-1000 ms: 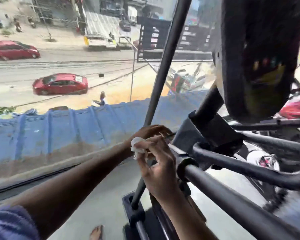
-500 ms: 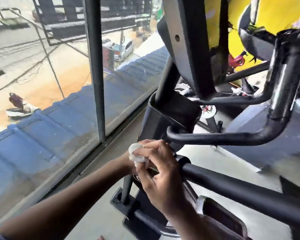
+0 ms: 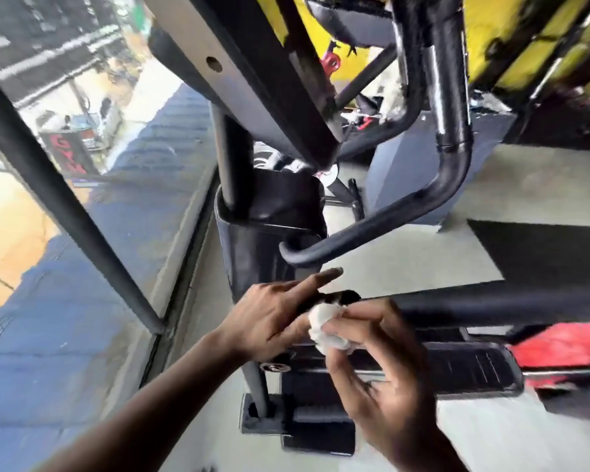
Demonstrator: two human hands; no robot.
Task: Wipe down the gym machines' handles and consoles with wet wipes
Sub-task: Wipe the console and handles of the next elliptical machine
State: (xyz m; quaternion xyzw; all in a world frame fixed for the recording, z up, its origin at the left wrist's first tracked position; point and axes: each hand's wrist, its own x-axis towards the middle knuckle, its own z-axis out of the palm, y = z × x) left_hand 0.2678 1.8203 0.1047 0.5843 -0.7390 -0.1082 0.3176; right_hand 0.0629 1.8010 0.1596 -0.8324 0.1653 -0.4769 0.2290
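A crumpled white wet wipe (image 3: 327, 330) sits pinched between both hands at the near end of a black horizontal handle bar (image 3: 491, 303) of the gym machine. My right hand (image 3: 385, 383) grips the wipe from below with its fingertips. My left hand (image 3: 280, 311) touches the wipe's left side, with the index finger stretched out toward a curved black handle (image 3: 372, 229) just above. The back of the machine's console (image 3: 246, 73) slants overhead.
A black window frame post (image 3: 65, 206) and glass stand at the left, with a blue roof and street outside. A black foot pedal (image 3: 464, 371) and the machine's base (image 3: 297, 424) lie below the hands. Yellow wall and other black equipment are at the upper right; something red sits at the right edge.
The view has swung right and down, away from the street. My hands stay together on the wipe at the bar's end; my left index finger has now stretched out.
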